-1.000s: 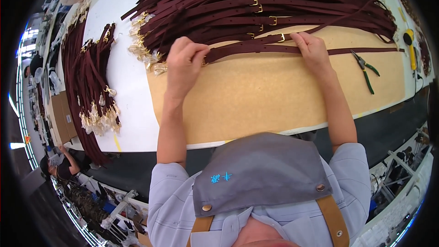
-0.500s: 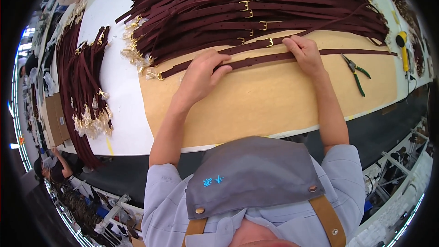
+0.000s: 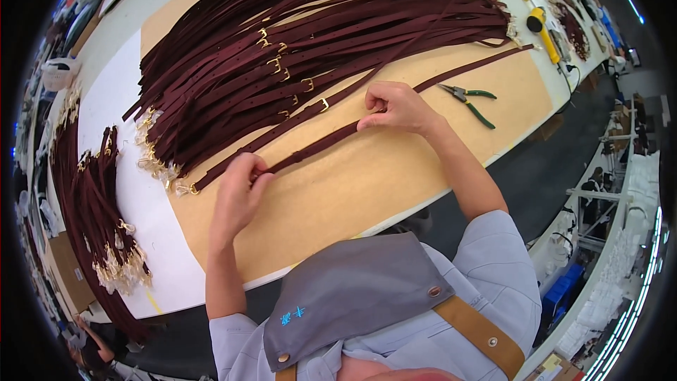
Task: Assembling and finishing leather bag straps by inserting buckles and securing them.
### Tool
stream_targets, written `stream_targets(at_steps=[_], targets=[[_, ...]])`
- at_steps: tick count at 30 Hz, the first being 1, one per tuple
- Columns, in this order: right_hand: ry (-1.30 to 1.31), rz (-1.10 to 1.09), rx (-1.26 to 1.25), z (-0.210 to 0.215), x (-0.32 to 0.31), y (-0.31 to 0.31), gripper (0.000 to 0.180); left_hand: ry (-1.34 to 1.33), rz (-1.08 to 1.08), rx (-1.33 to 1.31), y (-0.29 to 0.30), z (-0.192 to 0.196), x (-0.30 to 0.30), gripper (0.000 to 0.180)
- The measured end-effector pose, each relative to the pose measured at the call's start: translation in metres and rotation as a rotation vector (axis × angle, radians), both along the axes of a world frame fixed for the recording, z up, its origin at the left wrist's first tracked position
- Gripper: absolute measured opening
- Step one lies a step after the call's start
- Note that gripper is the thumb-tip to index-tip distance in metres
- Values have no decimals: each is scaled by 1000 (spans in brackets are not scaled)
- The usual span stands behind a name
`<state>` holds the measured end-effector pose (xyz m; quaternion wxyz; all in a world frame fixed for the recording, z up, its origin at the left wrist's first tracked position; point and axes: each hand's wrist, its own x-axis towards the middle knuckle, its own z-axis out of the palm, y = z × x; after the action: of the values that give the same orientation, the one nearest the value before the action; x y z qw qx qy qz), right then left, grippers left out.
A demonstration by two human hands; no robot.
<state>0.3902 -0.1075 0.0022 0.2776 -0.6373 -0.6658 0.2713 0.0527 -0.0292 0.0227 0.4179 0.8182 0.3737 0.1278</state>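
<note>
A dark burgundy leather strap (image 3: 321, 147) stretches between my two hands over tan paper. My left hand (image 3: 240, 194) is closed on its left end, thumb and fingers pinched together. Further along, my right hand (image 3: 398, 108) grips the same strap, and its tail runs on to the far right. Just beyond lies a second burgundy strap (image 3: 282, 129) with a gold buckle (image 3: 324, 104) and a gold clasp (image 3: 192, 189) at its left end. Neither hand touches that one.
A large pile of burgundy straps (image 3: 338, 21) covers the far side. A shorter bundle (image 3: 106, 197) with plastic-wrapped clasps hangs over the left. Green-handled pliers (image 3: 469, 99) lie right of my right hand, near a yellow tool (image 3: 546, 34). Another person (image 3: 95, 342) sits lower left.
The view has swung, shifting the table left. My right hand has let go of the buckled strap and taken the nearer one, which my left hand now grips at its end.
</note>
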Motion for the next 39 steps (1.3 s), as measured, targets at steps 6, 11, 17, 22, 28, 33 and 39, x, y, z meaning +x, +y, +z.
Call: stream_targets(at_steps=[6,11,17,22,28,33,39], targets=[[-316,-135,268,-14,71,-3,26,127,140,382,29,-16,-39,14],[-747,-390,520,-22,137,7,37,101,201,480,23,-27,-35,14],[-549,-287,10,-1,172,2,43,80,312,550,22,-44,-41,18],[-479,-450,66,6,101,-42,39,88,378,696,24,-51,-39,17],[-562,-536,102,-29,134,-44,39,131,368,803,24,-24,-10,25],[-619,-578,-189,-4,135,-90,40,-249,121,617,-1,24,43,19],[-612,-742,-73,-39,210,-124,32,-676,-307,197,-19,85,125,15]])
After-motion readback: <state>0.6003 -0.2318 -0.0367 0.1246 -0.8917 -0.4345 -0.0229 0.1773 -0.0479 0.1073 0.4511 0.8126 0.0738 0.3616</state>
